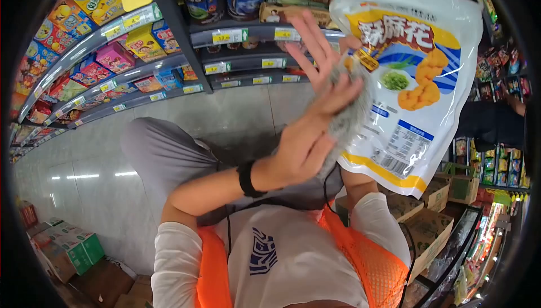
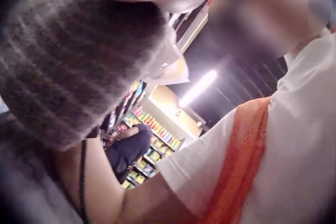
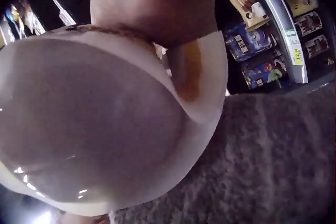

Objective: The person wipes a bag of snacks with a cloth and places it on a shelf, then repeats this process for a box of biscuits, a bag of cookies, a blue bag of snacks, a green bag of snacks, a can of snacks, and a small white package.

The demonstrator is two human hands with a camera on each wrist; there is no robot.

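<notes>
Cloth [image 1: 350, 114] (grey) lies in the left grip [image 1: 310, 139], beside the bag [image 1: 414, 94].

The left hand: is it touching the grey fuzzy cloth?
Touching. The head view shows the left hand with its fingers lying on the grey fuzzy cloth.

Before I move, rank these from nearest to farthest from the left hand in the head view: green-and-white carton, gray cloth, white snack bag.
From the left hand:
1. Gray cloth: in its grip.
2. White snack bag: just right of the cloth.
3. Green-and-white carton: far off, lower left.
</notes>
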